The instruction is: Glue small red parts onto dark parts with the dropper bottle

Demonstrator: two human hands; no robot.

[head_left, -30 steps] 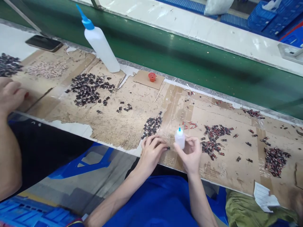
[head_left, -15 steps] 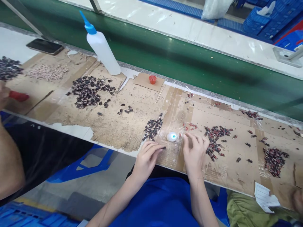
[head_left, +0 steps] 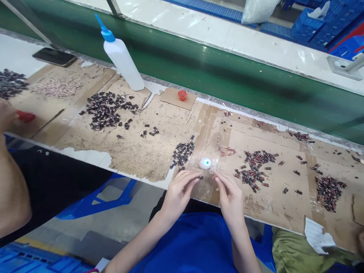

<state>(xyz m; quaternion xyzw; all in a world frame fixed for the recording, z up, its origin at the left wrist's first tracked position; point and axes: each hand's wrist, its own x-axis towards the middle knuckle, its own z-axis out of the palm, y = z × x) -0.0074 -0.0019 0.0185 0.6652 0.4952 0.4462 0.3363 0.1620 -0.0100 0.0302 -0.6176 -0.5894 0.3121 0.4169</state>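
Observation:
My left hand [head_left: 182, 189] pinches a small black part [head_left: 201, 177] between thumb and fingertips. Facing it across a short gap, my right hand [head_left: 229, 191] is closed in a pinch on a tiny red piece [head_left: 214, 176], mostly hidden by the fingertips. Just beyond both hands stands a small white bottle [head_left: 204, 163] with a blue tip, seen from above. A pile of black parts [head_left: 182, 153] lies beyond my left hand. A few loose red pieces [head_left: 227, 151] lie beyond my right hand, and black-and-red parts [head_left: 256, 170] are heaped to its right.
Farther left are a large white squeeze bottle [head_left: 123, 62], a pile of black parts [head_left: 104, 110] and a phone [head_left: 54, 57]. A red cap [head_left: 182, 95] sits on cardboard. A co-worker's hand [head_left: 7, 113] holds something red at left. Another parts heap [head_left: 330, 193] lies right.
My right hand has moved left and nearer from beside the loose red pieces, closing to a pinch on one. My left hand shifted slightly right, still holding the black part.

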